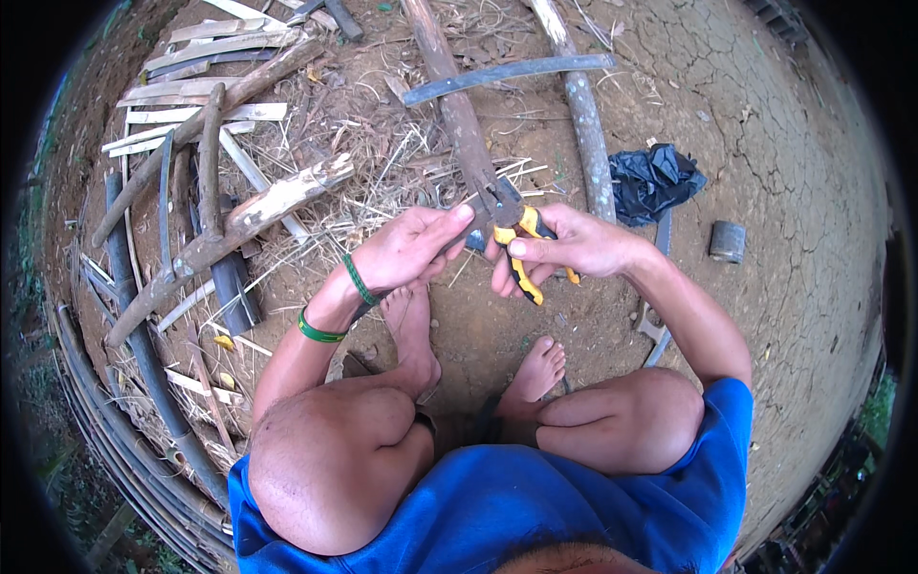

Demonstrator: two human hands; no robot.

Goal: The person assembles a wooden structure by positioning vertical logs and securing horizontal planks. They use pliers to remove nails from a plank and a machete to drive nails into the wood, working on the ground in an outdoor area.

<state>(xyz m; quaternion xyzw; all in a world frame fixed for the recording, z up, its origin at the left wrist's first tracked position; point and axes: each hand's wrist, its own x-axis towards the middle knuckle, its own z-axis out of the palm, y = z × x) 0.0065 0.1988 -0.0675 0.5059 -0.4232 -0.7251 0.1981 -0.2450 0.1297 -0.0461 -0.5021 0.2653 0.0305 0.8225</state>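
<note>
My right hand (574, 244) is closed around the yellow-and-black handles of a pair of pliers (521, 277), whose dark jaws point up and to the left. My left hand (406, 247) grips a dark, narrow strip (467, 228), thumb laid along its top. The strip's upper end meets or lies just beside the jaws; whether they bite on it I cannot tell. Both hands are held in front of my bent knees, above my bare feet. Straw-like shavings (382, 182) lie on the ground beyond my left hand.
Branch poles and pale split slats (215, 46) are heaped at left. A dark strip (507, 75) crosses two logs (585, 124) ahead. At right are a black plastic bag (655, 182), a grey cylinder (727, 241) and a metal tool (654, 330) beside my right forearm.
</note>
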